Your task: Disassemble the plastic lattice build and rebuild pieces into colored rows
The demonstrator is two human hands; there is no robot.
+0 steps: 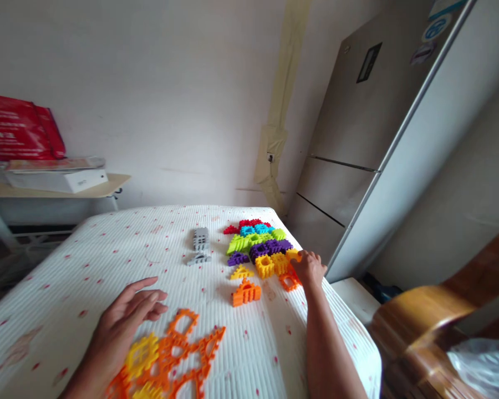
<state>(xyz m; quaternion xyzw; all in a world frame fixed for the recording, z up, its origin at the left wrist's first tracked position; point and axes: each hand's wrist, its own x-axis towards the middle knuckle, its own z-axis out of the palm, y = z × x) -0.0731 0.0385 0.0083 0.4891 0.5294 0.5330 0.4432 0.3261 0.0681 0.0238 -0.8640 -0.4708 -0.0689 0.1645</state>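
Note:
My left hand (125,318) hovers with its fingers apart and nothing in them, beside a loose pile of flat orange toy building pieces (178,352) and a yellow toothed square piece (142,354). Across the table, my right hand (310,270) has its fingers closed on a yellow building block (293,255) at the right end of the yellow row; its fingertips are partly hidden. Orange pieces (289,281) lie just under that hand. Rows of purple (270,249), green (253,239), blue (255,229) and red blocks (251,223) stretch behind.
An orange block stack (246,292) and a small yellow triangular piece (241,272) stand mid-table, with grey blocks (200,239) further left. A quilted white cloth (120,249) covers the table. A fridge (349,138) and a wooden chair (436,288) stand to the right.

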